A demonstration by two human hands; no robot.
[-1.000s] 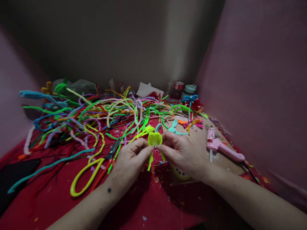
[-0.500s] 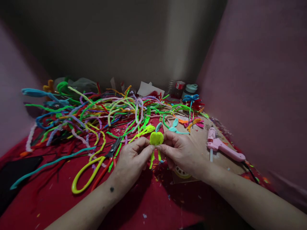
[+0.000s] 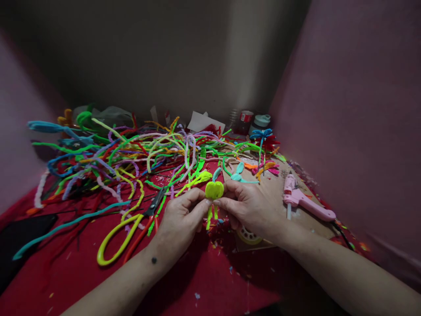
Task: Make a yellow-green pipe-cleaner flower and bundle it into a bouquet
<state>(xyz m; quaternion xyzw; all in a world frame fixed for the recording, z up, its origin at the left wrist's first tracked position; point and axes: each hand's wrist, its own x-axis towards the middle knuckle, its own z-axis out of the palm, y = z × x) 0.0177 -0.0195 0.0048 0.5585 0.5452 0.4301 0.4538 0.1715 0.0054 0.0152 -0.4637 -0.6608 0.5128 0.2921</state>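
Between my two hands is a yellow-green pipe cleaner piece [image 3: 214, 190], bent into a rounded, flat shape with two loose ends hanging below. My left hand [image 3: 186, 210] pinches its left lower side between thumb and fingers. From the right, my right hand [image 3: 241, 204] pinches the same piece, thumb tip close to the other thumb. Just behind it on the red cloth lies another yellow-green pipe cleaner bundle [image 3: 199, 179]. A light blue looped pipe cleaner [image 3: 237, 174] lies beyond my right hand. Scissors [image 3: 121, 237] with yellow and red handles rest left of my left hand.
A heap of coloured pipe cleaners [image 3: 131, 149] spreads across the back and left. At right, a pink glue gun [image 3: 305, 202] lies on cardboard [image 3: 274, 202]. A tape roll [image 3: 250, 236] sits partly under my right hand. A dark flat object [image 3: 29, 232] lies at far left.
Both hands keep their pinch on the yellow-green piece, which has turned very slightly, its hanging ends now closer together. The view has shifted a little; the other things lie as before.
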